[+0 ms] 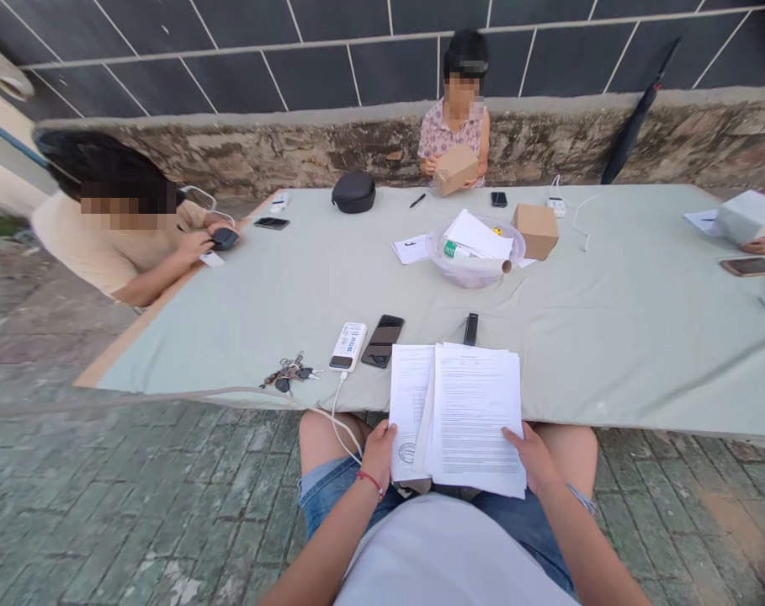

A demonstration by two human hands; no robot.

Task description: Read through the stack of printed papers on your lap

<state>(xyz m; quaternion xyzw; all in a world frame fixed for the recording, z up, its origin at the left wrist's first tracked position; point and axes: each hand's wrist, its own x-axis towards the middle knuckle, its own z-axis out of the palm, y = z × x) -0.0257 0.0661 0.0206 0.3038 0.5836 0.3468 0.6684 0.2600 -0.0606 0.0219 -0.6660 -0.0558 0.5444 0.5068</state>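
Printed paper sheets (pixel 476 412) lie fanned over the table's near edge and my lap, in two overlapping groups. My left hand (pixel 379 454) grips the left group (pixel 411 404), which bears a round dark stamp near its bottom; the thumb is on top. At the right margin of the larger group, my right hand (pixel 537 459) pinches the sheets, thumb above and fingers hidden beneath. Just past the papers are a black phone (pixel 383 341), a white power bank (pixel 348 346) with a cable plugged in, and a small black device (pixel 471 329).
A bunch of keys (pixel 290 373) lies left of the power bank. A clear plastic bowl (pixel 475 261) of papers and a cardboard box (pixel 536 231) stand mid-table, with a black case (pixel 353 192) farther back. People sit at the left, far and right sides; an umbrella (pixel 638 126) leans on the wall.
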